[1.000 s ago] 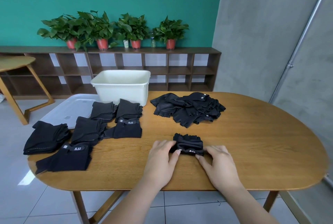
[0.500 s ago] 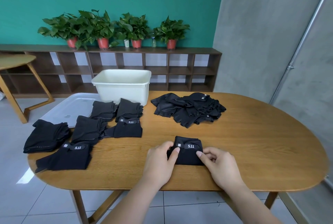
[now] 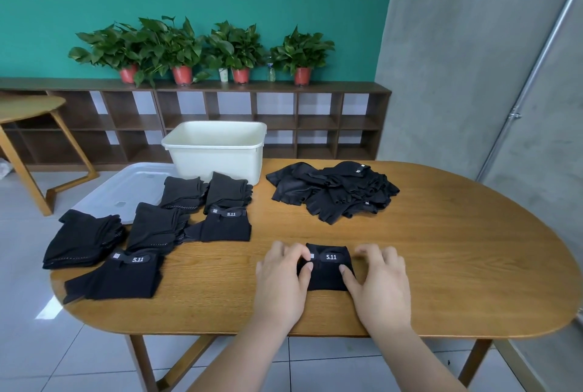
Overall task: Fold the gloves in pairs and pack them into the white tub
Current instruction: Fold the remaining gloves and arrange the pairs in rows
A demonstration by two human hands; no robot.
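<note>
Since half a second ago, both hands are spreading flatter. On the oval wooden table (image 3: pixel 457 265), the white tub (image 3: pixel 217 158) is standing at the far edge, beside the unfolded glove heap (image 3: pixel 334 193). The left hand (image 3: pixel 282 284) and right hand (image 3: pixel 378 284), both released, are pressing the folded glove pair (image 3: pixel 329 275) near the front edge. Step in hand: creasing the fold. The next move is probably calling for grasping the pair and carrying it tubward.

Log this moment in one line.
step: pressing fold | left hand: on folded pair | right hand: thumb on it | white tub: no gloves seen
</note>
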